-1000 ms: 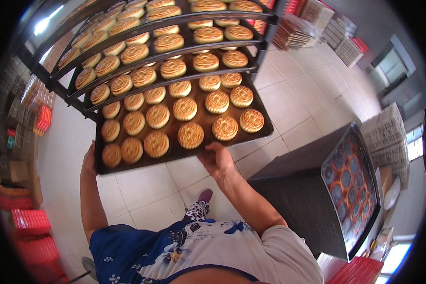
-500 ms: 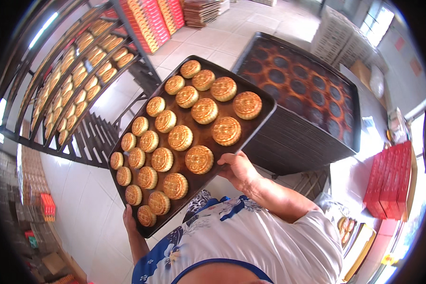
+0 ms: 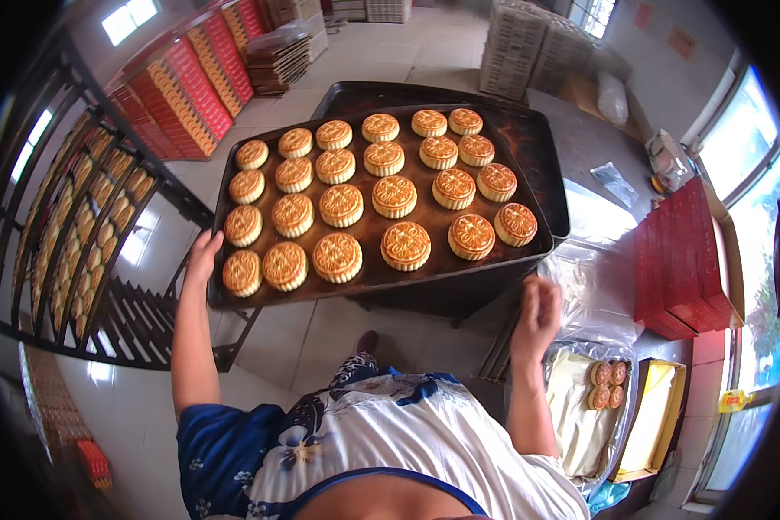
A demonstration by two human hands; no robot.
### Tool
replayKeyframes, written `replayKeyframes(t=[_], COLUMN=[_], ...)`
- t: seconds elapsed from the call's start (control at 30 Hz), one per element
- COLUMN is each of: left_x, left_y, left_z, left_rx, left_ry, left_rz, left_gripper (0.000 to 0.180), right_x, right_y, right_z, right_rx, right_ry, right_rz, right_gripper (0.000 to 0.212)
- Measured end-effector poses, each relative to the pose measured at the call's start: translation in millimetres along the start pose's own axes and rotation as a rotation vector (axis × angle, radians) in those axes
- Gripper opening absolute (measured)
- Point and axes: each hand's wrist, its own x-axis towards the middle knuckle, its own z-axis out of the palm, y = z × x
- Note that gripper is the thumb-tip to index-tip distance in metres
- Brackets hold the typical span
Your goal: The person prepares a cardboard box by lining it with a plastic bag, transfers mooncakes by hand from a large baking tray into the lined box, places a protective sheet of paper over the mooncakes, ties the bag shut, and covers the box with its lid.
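Note:
A dark baking tray [image 3: 368, 283] carries rows of golden mooncakes [image 3: 394, 197] with patterned tops and fluted sides. My left hand [image 3: 202, 255] grips its left edge near the front corner. My right hand [image 3: 537, 314] is off the tray, just below its front right corner, with the fingers curled and nothing visible in them. Beneath and behind the loaded tray is the stack of dark trays [image 3: 553, 165], mostly covered now. The loaded tray's left part reaches out past that stack; whether its right part rests on it I cannot tell.
On the left stands a dark rack [image 3: 139, 130] with trays of mooncakes. Red boxes [image 3: 178, 87] are stacked behind it. To the right, a table [image 3: 581, 130] bears more red boxes [image 3: 676, 260], a lined container [image 3: 572, 416] with several mooncakes, and a yellow box [image 3: 654, 416].
The tray has swung from a steep slant to nearly level and moved right, over the stack. My right hand has let go of its edge and dropped away; my left still holds on.

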Motion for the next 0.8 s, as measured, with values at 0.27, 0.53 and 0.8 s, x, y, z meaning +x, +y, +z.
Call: replayKeyframes(t=[0.27,0.53,0.8], left_x=[225,208,127], left_y=[-27,-39,100], left_z=[86,102,141], left_rx=[0.059,0.444,0.868], left_ry=[-0.190,0.099,-0.374], left_rz=[0.275,0.461,0.667], left_gripper=[0.054,0.060,0.068], right_x=[128,79,149], right_y=[56,66,19], right_z=[10,32,28], right_rx=[-0.788,-1.127,-1.081], right_ry=[0.069,-0.093,-0.262], right_rz=[-0.212,-0.119,-0.231], right_gripper=[0.062,0.066,0.075])
